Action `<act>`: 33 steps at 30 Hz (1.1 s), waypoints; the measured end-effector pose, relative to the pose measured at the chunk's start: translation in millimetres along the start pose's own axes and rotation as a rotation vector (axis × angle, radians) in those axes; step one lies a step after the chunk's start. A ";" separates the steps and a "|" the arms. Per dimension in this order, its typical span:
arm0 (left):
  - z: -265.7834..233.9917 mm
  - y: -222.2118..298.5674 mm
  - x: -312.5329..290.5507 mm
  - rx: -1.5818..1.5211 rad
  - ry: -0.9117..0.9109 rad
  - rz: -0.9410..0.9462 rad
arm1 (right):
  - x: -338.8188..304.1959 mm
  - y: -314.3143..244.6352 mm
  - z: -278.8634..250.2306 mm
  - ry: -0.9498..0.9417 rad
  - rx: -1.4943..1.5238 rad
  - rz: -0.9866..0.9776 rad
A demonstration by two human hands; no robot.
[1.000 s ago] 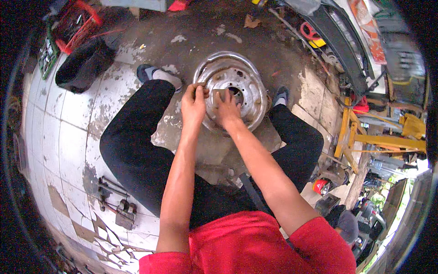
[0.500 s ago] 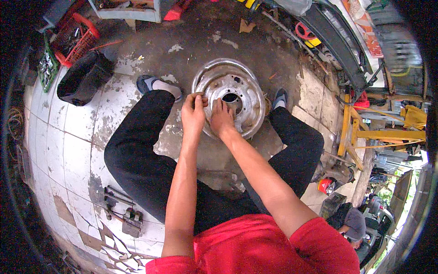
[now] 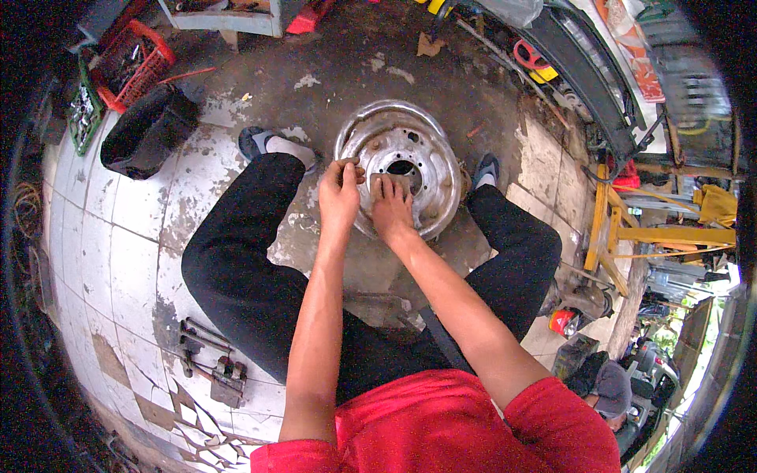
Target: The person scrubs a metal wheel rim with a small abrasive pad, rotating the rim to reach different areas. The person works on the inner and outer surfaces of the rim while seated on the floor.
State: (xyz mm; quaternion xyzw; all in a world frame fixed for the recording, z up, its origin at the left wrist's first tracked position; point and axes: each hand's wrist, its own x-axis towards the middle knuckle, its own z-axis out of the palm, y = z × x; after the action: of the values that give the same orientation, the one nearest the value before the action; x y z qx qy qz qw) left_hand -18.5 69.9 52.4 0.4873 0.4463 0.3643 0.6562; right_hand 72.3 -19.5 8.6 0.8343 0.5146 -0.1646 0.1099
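Observation:
A bare metal wheel rim (image 3: 436, 135) lies flat on the floor between my feet, its round centre hole and bolt holes facing up. Along its left edge is my left hand (image 3: 340, 193), closed, thumb and fingers drawn together; whatever they hold, if anything, is hidden. My right hand (image 3: 392, 208) rests on the rim's face just below the centre hole, with fingers stretched out and lying against the metal. Nothing shows under those fingers.
On the left tiles stand a black open container (image 3: 146, 134), a red basket (image 3: 142, 67) and a metal tool with a block-like end (image 3: 227, 382). A yellow frame (image 3: 670, 234) is at the right. Behind it, lower right, is another person (image 3: 611, 390).
My right hand has slid slightly toward me and to the right across the rim's face. My left hand stays closed at the left edge, its fingers shifted a little.

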 end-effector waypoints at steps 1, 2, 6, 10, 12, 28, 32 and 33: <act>0.2 -2.5 0.5 -0.026 0.006 -0.010 | 1.9 -0.1 -0.5 0.015 -0.012 -0.011; 0.2 -1.3 0.0 -0.012 0.004 -0.006 | 2.7 0.4 -0.4 0.026 -0.024 -0.019; -0.9 -3.1 1.0 -0.025 0.000 0.009 | 5.4 5.9 7.1 0.055 -0.097 -0.102; 4.3 1.3 -0.9 -0.010 -0.010 0.017 | -3.8 20.7 33.5 0.115 -0.179 -0.169; 2.0 -6.2 0.4 0.001 -0.008 0.003 | -6.1 15.7 30.7 0.107 -0.195 -0.191; -2.2 -13.5 -0.4 0.067 -0.015 0.018 | -12.3 9.7 3.1 -0.073 -0.125 -0.165; 3.8 -9.0 -4.2 0.088 -0.034 0.025 | 5.2 4.6 9.8 -0.003 -0.094 -0.093; 2.5 -8.1 -4.9 0.093 -0.033 0.020 | 10.1 1.4 5.7 -0.002 -0.044 -0.075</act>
State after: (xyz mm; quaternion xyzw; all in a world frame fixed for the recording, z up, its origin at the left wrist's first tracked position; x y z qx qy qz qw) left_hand -17.5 62.6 46.0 0.5277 0.4471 0.3415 0.6364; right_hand 76.9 -13.8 -0.5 0.8116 0.5489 -0.1580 0.1226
